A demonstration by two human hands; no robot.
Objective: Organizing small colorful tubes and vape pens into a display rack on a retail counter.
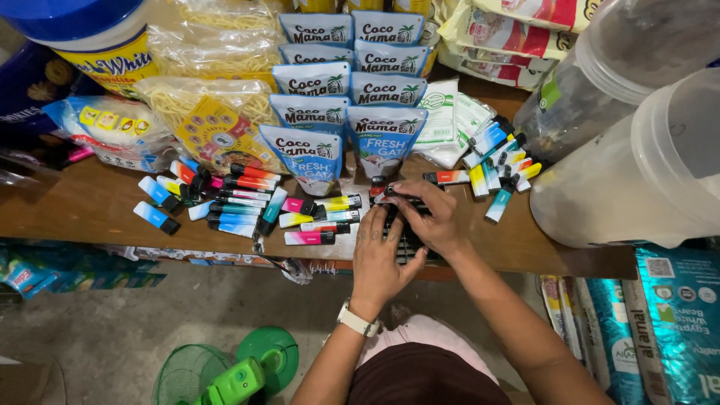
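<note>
Black tray on wooden shelf, under left hand, right hand

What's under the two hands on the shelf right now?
Both the left hand and the right hand cover a dark rack of black-tipped sticks. Only its edges show between the fingers; how many it holds is hidden.

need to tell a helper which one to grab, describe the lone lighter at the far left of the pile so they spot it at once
Start at the wooden shelf and find the colourful lighter pile left of the left hand. The lone lighter lies at the pile's far-left edge, nearest the shelf front: blue-and-white body, black cap, set apart from the rest.
</note>
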